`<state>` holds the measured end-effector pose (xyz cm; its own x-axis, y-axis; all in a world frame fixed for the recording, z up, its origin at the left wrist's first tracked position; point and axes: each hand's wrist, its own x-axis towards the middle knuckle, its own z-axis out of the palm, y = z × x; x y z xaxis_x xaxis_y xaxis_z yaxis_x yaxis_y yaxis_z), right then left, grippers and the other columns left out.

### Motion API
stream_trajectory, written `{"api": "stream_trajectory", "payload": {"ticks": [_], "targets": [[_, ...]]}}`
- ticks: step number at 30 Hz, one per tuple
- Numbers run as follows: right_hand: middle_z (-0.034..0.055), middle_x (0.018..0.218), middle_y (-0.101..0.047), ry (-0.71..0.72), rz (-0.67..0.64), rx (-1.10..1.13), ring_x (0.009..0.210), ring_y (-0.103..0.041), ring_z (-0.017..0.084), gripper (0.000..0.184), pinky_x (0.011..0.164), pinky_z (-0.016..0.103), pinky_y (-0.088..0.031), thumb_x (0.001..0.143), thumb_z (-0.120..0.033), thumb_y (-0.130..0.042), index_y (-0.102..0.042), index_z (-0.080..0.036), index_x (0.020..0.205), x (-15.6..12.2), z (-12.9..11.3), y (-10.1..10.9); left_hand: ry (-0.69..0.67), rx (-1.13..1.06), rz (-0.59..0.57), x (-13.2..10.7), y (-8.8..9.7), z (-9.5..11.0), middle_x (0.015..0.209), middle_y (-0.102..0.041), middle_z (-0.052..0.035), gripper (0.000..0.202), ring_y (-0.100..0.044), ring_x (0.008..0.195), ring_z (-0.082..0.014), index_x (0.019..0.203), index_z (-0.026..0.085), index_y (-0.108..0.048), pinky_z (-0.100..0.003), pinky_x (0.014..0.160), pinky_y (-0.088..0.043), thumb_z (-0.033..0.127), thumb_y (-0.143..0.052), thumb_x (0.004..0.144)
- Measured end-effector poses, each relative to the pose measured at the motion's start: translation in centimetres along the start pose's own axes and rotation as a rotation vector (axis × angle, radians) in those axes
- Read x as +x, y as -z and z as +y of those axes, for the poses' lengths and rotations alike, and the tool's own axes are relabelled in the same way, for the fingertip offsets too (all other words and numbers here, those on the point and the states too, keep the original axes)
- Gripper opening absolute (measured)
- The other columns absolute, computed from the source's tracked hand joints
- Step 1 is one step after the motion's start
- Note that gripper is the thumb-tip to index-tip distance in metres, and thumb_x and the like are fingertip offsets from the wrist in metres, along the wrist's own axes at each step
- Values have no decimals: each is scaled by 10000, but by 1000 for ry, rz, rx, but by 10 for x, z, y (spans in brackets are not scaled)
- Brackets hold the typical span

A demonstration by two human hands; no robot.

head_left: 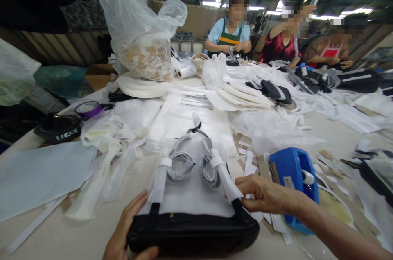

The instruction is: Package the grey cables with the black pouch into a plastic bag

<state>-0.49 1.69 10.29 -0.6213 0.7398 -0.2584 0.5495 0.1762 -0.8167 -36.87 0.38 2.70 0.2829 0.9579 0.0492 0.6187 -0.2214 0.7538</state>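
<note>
A black bag (193, 235) lies in front of me with a white foam sheet (196, 196) over its upper part. Its two straps are rolled into loops in clear film, with white wrapping on the left strap (159, 184) and the right strap (226, 178). My left hand (127, 227) grips the bag's lower left side, thumb along the near edge and fingers up the side. At the right strap's lower end, my right hand (258, 192) has its fingers closed on the white wrapping; the fingertips are partly hidden.
A blue tape dispenser (288, 170) stands right of my right hand among paper scraps. Purple tape (89, 109), a black roll (58, 127) and a pale sheet (46, 170) lie left. White foam pieces (242, 96) and a large plastic bag (147, 55) are beyond. Several people work across the table.
</note>
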Motion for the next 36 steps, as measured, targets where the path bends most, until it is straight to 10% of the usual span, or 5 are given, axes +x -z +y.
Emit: {"api": "stream_trajectory", "payload": {"ticks": [11, 26, 36], "targets": [[67, 846, -595, 97, 44, -145, 767, -577, 143, 411, 680, 221, -431, 966, -374, -272, -631, -177, 921, -5, 9, -13, 17, -110, 45, -1, -4, 8, 1399, -382, -27, 627, -343, 1304, -250, 1319, 319, -356, -402, 1098, -256, 509, -575, 762], [47, 961, -624, 225, 666, -449, 831, -640, 130, 284, 672, 155, -515, 870, -109, -391, -502, -264, 1080, -28, 29, -60, -149, -145, 68, -2, -2, 4, 1447, -340, -43, 704, -316, 1322, -253, 1381, 300, -327, -382, 1101, -250, 509, -612, 772], [39, 840, -593, 78, 647, -162, 728, -591, 136, 183, 635, 210, -483, 857, -136, -380, -529, -221, 793, -30, 23, -63, -171, -150, 74, 1, 1, 1, 1413, -395, -40, 676, -359, 1297, -260, 1353, 291, -393, -403, 1090, -278, 429, -663, 749]]}}
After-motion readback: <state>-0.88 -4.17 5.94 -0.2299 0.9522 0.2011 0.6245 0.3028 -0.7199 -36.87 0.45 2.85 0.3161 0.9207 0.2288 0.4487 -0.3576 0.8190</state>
